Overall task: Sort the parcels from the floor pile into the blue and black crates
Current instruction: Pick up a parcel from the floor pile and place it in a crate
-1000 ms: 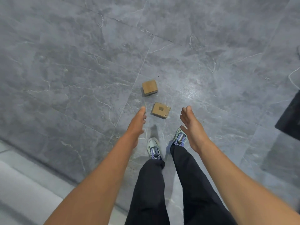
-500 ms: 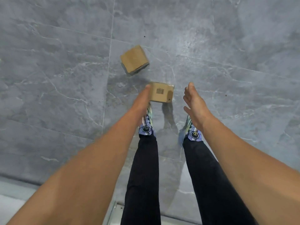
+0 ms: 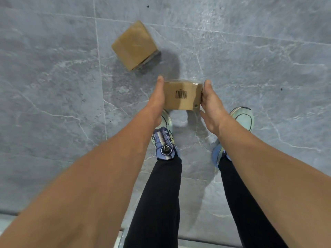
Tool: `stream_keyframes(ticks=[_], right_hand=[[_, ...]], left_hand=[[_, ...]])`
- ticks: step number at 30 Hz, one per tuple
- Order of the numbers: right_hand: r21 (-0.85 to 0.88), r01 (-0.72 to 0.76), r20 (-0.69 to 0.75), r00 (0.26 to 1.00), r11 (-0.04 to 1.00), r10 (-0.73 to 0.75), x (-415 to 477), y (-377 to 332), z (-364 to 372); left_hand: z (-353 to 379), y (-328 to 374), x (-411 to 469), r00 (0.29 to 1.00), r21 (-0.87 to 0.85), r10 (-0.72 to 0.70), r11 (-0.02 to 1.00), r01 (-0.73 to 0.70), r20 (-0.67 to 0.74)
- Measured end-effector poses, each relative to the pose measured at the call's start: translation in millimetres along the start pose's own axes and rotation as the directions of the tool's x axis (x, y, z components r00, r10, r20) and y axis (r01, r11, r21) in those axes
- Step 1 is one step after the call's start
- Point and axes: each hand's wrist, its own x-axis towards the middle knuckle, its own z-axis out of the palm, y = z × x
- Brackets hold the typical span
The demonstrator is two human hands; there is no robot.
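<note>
A small cardboard parcel with a barcode is in front of my feet, held between both hands. My left hand grips its left side with the thumb along the upper edge. My right hand grips its right side in the same way. The fingers of both hands are hidden behind the parcel. A second plain cardboard parcel lies tilted on the grey floor, up and to the left of the held one and apart from it. No crate is in view.
Grey marble-look floor tiles fill the view. My two feet in light sneakers stand just below the held parcel. A lighter strip of floor edge runs along the bottom left.
The view has dropped closer to the floor. My hands, apart and open before, have closed in on both sides of the barcode parcel and now hold it.
</note>
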Motion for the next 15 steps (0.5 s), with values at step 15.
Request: stream_keyframes(ticks=[15], right_hand=[[0.090,0.343,-0.022,0.939,0.935,-0.342,-237,-113,-73]], left_hand=[[45,75,-272,0.937,-0.155,0.317,0.943,-0.295,0.146]])
